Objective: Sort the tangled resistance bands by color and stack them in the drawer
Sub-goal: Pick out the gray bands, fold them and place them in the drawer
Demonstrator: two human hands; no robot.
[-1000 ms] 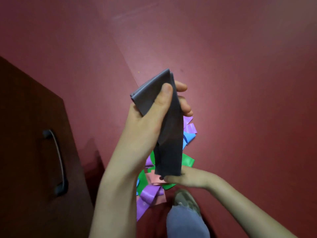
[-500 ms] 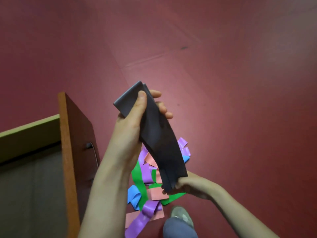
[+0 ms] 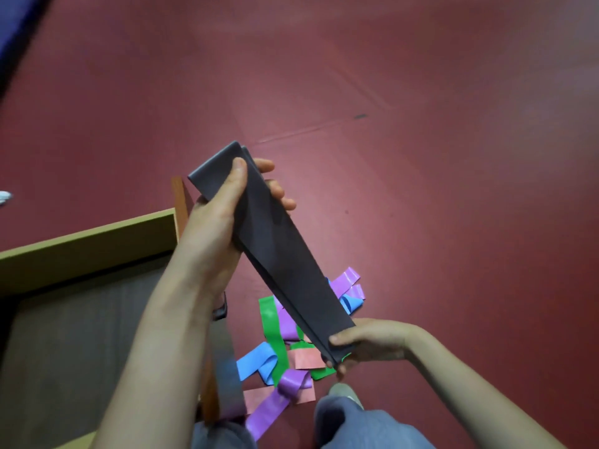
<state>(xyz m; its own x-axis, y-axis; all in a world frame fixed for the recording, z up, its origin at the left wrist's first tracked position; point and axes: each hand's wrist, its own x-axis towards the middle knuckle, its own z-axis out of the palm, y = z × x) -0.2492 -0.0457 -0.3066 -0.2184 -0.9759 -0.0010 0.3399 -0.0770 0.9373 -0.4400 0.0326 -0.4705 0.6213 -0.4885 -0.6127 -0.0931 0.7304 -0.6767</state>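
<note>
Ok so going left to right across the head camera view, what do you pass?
Open drawer → left hand → dark grey band held between both hands → right hand gripping its lower end.

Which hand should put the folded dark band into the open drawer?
The left hand, probably. It grips the top of the folded dark grey rubber band right beside the open wooden drawer; the right hand pinches the bottom end, over the colourful band pile.
</note>
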